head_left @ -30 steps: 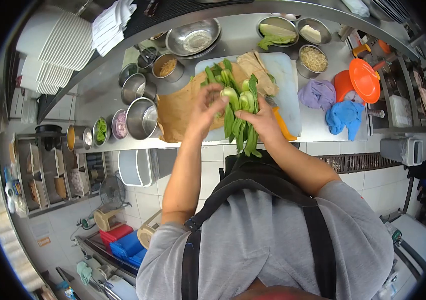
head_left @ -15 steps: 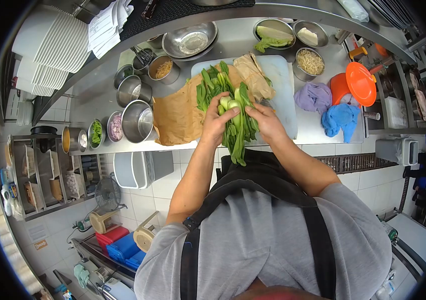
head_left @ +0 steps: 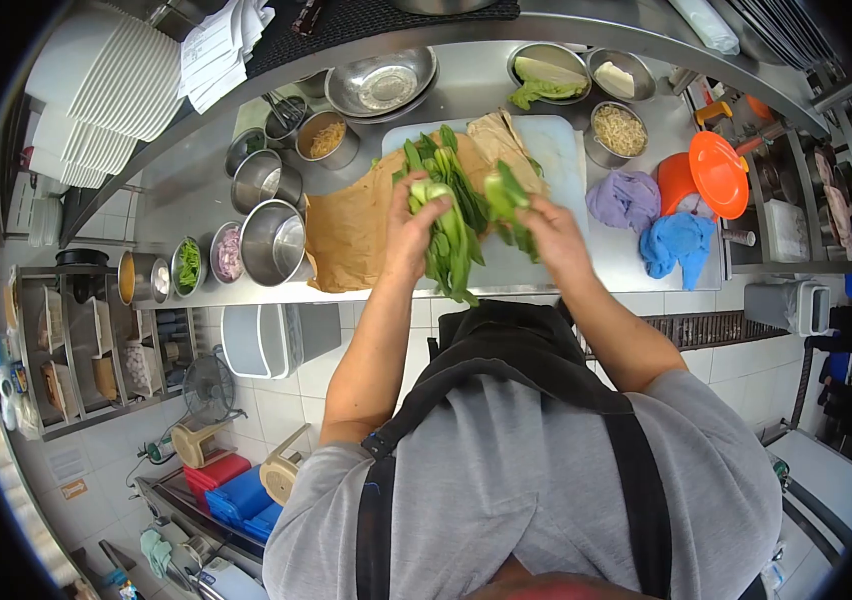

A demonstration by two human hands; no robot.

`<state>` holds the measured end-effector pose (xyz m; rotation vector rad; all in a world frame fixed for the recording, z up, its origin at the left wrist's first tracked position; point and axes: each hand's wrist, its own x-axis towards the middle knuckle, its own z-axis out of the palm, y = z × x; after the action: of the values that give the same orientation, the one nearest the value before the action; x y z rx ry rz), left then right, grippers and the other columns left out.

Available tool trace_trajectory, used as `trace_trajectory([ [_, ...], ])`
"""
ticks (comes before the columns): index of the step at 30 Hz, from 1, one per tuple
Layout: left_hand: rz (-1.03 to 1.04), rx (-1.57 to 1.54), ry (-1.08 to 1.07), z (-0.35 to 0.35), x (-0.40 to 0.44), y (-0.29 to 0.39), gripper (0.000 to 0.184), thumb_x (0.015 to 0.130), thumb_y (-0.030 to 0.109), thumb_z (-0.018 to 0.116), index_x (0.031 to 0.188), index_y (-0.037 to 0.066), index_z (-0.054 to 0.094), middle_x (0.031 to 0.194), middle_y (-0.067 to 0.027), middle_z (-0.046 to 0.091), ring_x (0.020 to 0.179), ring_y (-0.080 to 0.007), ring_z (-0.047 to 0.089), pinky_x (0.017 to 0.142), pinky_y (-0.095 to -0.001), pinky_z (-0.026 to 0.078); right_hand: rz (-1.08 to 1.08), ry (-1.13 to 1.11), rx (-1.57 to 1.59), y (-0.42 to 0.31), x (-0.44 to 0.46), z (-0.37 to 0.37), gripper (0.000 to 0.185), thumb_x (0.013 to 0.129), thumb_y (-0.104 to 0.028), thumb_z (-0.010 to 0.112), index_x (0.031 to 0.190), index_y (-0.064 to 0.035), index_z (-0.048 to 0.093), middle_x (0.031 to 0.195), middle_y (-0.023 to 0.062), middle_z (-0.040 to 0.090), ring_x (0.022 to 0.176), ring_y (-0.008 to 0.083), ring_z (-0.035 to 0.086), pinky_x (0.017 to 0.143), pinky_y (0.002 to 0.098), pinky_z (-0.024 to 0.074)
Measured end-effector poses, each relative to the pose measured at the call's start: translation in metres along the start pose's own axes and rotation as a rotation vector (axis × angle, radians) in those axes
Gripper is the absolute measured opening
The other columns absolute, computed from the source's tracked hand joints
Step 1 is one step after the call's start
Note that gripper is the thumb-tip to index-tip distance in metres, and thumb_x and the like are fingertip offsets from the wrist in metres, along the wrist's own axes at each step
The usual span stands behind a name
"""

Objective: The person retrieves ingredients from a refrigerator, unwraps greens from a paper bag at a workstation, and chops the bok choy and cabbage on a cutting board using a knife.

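Note:
My left hand (head_left: 409,230) is closed around a bunch of bok choy (head_left: 455,243), pale stem ends up and leaves hanging towards me. To the right of it, my right hand (head_left: 559,243) grips a separate bok choy (head_left: 506,195) by its side, a little apart from the bunch. More green leaves (head_left: 443,150) lie behind my hands on brown paper (head_left: 351,237). Part of the paper rests on a pale cutting board (head_left: 558,150), and a folded piece of brown paper (head_left: 498,142) lies at the back. My fingertips are partly hidden by the greens.
Left of the paper stand several metal bowls and pots, among them a large pot (head_left: 274,243) and a bowl of chopped greens (head_left: 187,264). Noodle-like strands fill a pot (head_left: 619,130) at back right. Purple (head_left: 624,200) and blue cloths (head_left: 677,246) lie near an orange lid (head_left: 719,172).
My hands have moved apart, the right one drawing a bok choy away to the right. The bunch in my left hand has shifted slightly left and up.

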<state>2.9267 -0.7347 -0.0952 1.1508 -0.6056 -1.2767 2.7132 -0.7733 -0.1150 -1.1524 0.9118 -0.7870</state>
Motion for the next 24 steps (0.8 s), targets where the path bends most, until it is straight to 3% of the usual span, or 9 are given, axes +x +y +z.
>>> trace_trajectory([
  [2,-0.048,-0.067,-0.046,0.012,-0.009,-0.016,0.050,0.085,0.008,0.066,0.130,0.008,0.045,0.110,-0.0106,0.057,0.100,-0.0216,0.059,0.084,-0.0346,0.053,0.028,-0.016,-0.196,0.012,-0.003,0.016,0.046,0.091,-0.024,0.065,0.125,0.0059,0.056,0.104,0.0154,0.068,0.090,0.0211,0.068,0.081,0.0329,0.0538],
  [4,-0.058,-0.165,-0.043,0.029,-0.023,-0.023,0.048,0.086,0.010,0.067,0.129,0.009,0.046,0.109,-0.0097,0.057,0.105,-0.0208,0.056,0.088,-0.0351,0.051,-0.305,0.003,-0.340,0.028,-0.014,0.036,0.072,0.079,-0.037,0.079,0.132,0.0020,0.051,0.111,0.0164,0.066,0.099,0.0235,0.066,0.087,0.0354,0.0512],
  [7,-0.044,-0.111,-0.004,0.041,-0.037,-0.028,0.051,0.090,0.020,0.066,0.134,0.004,0.045,0.121,-0.0134,0.055,0.111,-0.0234,0.056,0.091,-0.0365,0.050,-0.382,0.083,-0.303,0.042,-0.018,0.036,0.083,0.068,-0.036,0.085,0.134,-0.0011,0.050,0.113,0.0178,0.065,0.104,0.0261,0.064,0.091,0.0361,0.0494],
  [8,-0.049,-0.111,-0.003,0.034,-0.034,-0.034,0.051,0.090,0.020,0.066,0.134,0.004,0.045,0.121,-0.0134,0.055,0.111,-0.0234,0.056,0.091,-0.0365,0.050,-0.377,0.084,-0.302,0.045,-0.020,0.029,0.083,0.068,-0.036,0.085,0.134,-0.0011,0.050,0.113,0.0178,0.065,0.104,0.0261,0.064,0.091,0.0361,0.0494],
  [10,0.088,0.560,-0.273,0.014,-0.022,-0.036,0.067,0.087,0.027,0.070,0.142,0.004,0.040,0.125,-0.0154,0.054,0.111,-0.0227,0.056,0.088,-0.0355,0.052,0.009,-0.033,-0.321,0.049,-0.022,0.000,0.077,0.066,-0.028,0.084,0.131,-0.0010,0.053,0.112,0.0157,0.067,0.102,0.0239,0.064,0.090,0.0342,0.0494],
  [12,-0.010,0.616,-0.303,0.002,-0.020,-0.028,0.077,0.085,0.032,0.074,0.146,0.004,0.036,0.128,-0.0153,0.053,0.111,-0.0222,0.056,0.079,-0.0330,0.054,0.058,-0.041,-0.273,0.046,-0.027,-0.014,0.064,0.069,-0.018,0.078,0.126,0.0001,0.057,0.109,0.0127,0.069,0.100,0.0211,0.065,0.090,0.0323,0.0491],
  [14,0.041,0.743,-0.223,-0.018,-0.018,-0.025,0.076,0.083,0.041,0.074,0.142,0.004,0.043,0.125,-0.0168,0.059,0.112,-0.0247,0.059,0.090,-0.0378,0.051,0.043,0.004,-0.071,0.052,-0.033,-0.027,0.053,0.072,-0.011,0.075,0.122,0.0007,0.061,0.106,0.0089,0.070,0.095,0.0176,0.065,0.089,0.0308,0.0490],
  [17,0.014,0.908,0.120,-0.094,0.015,-0.048,0.061,0.079,0.040,0.075,0.123,0.000,0.062,0.108,-0.0168,0.069,0.094,-0.0268,0.068,0.080,-0.0371,0.055,0.068,0.038,-0.061,0.033,-0.044,-0.034,0.048,0.074,-0.006,0.071,0.120,0.0012,0.063,0.104,0.0077,0.070,0.093,0.0153,0.064,0.087,0.0294,0.0489],
  [24,-0.269,1.496,0.135,-0.076,0.033,-0.062,0.053,0.077,0.044,0.070,0.100,-0.004,0.071,0.102,-0.0293,0.068,0.089,-0.0404,0.069,0.079,-0.0426,0.055,0.050,0.090,-0.079,0.042,-0.028,-0.028,0.047,0.073,-0.005,0.072,0.119,0.0022,0.064,0.101,0.0082,0.071,0.092,0.0156,0.064,0.087,0.0293,0.0486],
])
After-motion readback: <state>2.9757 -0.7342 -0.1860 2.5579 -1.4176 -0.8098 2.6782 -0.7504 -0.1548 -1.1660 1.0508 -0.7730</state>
